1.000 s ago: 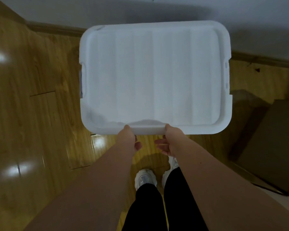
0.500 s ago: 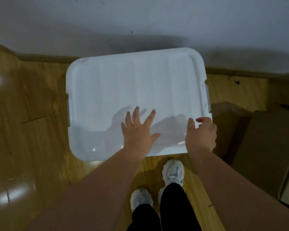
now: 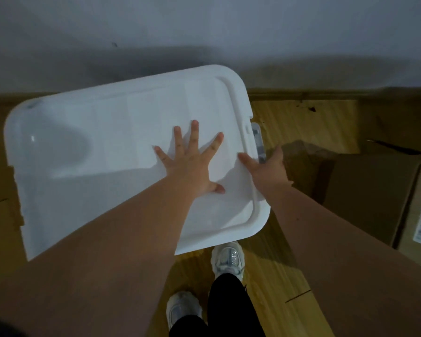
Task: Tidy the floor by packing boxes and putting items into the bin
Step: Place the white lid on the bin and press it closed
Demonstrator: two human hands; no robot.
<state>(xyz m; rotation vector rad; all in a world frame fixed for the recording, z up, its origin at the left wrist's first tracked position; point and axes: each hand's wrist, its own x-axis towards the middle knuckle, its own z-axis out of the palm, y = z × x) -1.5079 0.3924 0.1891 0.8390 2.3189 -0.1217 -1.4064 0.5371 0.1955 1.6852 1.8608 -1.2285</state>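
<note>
Resting on white rectangular plastic lid (image 3: 107, 147): left hand (image 3: 192, 164) splayed flat; right hand (image 3: 265, 169) open astride right rim; brown cardboard box (image 3: 365, 190) just right.

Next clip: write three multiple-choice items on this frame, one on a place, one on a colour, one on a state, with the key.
1. Where is the cardboard box relative to the lid?
A. on top of it
B. to its right
C. to its left
2. What colour is the lid?
A. white
B. blue
C. black
3. How does the left hand lie?
A. in a fist
B. hanging free
C. flat on the lid, fingers spread
Key: 1 B, the box lies beyond the lid's right edge; 2 A, its whole top is white; 3 C, the palm and straight fingers rest on the top.
</note>
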